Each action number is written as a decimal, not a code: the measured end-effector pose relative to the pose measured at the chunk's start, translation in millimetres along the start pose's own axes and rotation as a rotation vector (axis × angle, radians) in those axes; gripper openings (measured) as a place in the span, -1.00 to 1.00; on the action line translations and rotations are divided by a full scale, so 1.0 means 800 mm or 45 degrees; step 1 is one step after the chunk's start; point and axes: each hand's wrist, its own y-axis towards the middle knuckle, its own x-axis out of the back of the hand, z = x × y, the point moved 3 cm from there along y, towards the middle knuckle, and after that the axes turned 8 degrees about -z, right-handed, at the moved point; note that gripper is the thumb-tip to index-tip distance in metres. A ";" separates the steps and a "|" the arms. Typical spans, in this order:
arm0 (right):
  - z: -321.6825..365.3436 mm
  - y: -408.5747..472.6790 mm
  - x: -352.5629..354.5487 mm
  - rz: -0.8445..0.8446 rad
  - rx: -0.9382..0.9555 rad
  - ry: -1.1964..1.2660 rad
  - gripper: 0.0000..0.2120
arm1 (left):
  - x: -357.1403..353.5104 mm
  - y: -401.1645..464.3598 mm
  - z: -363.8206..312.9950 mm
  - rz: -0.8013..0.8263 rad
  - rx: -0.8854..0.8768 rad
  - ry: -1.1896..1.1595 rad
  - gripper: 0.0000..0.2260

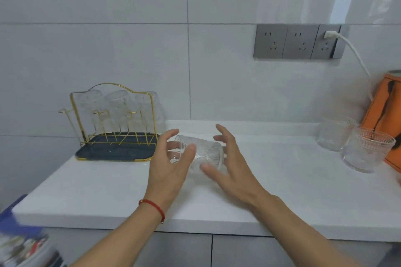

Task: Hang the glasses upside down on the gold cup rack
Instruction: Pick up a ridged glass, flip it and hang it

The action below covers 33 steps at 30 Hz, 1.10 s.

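Centrally, above the white counter (282, 180), a ribbed glass (201, 154) is held on its side between two bare hands, its open mouth turned toward the left. It is gripped by the left hand (171, 169), whose thumb is laid across the near side and whose fingers (171, 133) are curled over the rim end. The right hand (230, 162) is spread wide at the base end of the glass, fingers splayed; whether it touches the glass cannot be told. A red string bracelet (153, 207) is worn on the left wrist. Near the back left corner of the counter, the gold cup rack (112, 115) is set on a dark tray (115, 151); three glasses (118, 104) are hung upside down on its far pegs, while the near pegs are bare. Toward the right edge of the counter, two more glasses (366, 149) are stood upright, just beside each other and next to an orange bag (384, 119). A row of grey sockets (299, 41) is mounted on the tiled wall, with a white plug (331, 34) seated in the rightmost one.
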 end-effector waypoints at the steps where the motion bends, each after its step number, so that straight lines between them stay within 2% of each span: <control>1: 0.006 -0.001 -0.017 0.052 -0.217 0.250 -0.34 | 0.014 0.003 -0.001 -0.004 0.007 0.002 -0.57; 2: 0.013 0.001 -0.036 0.076 -0.362 0.442 -0.43 | 0.028 0.007 -0.001 0.005 0.010 0.013 -0.57; 4: 0.028 0.007 -0.066 0.041 -0.428 0.578 -0.49 | 0.057 0.014 0.001 0.046 0.028 0.044 -0.58; 6: 0.051 0.014 -0.087 -0.013 -0.372 0.540 -0.53 | 0.091 0.022 0.009 0.023 0.053 0.035 -0.65; 8: 0.074 0.023 -0.097 -0.028 -0.247 0.369 -0.53 | 0.132 0.034 0.018 -0.085 0.025 0.120 -0.67; 10: 0.100 0.037 -0.103 -0.011 -0.090 0.232 -0.49 | 0.173 0.048 0.034 -0.124 -0.083 0.556 -0.68; 12: 0.129 0.055 -0.115 0.008 0.015 0.205 -0.53 | 0.199 0.057 0.059 -0.020 -0.154 1.155 -0.65; 14: 0.157 0.078 -0.136 -0.016 0.116 0.154 -0.56 | 0.208 0.057 0.077 0.119 -0.106 1.374 -0.58; 18: 0.210 0.135 -0.196 -0.026 0.233 0.036 -0.52 | 0.202 0.055 0.089 0.297 -0.116 1.416 -0.50; 22: 0.246 0.187 -0.260 0.122 0.259 -0.148 -0.47 | 0.204 0.056 0.093 0.405 -0.040 1.438 -0.45; 33: 0.235 0.243 -0.361 0.525 0.362 -0.724 -0.47 | 0.204 0.057 0.099 0.369 -0.030 1.363 -0.42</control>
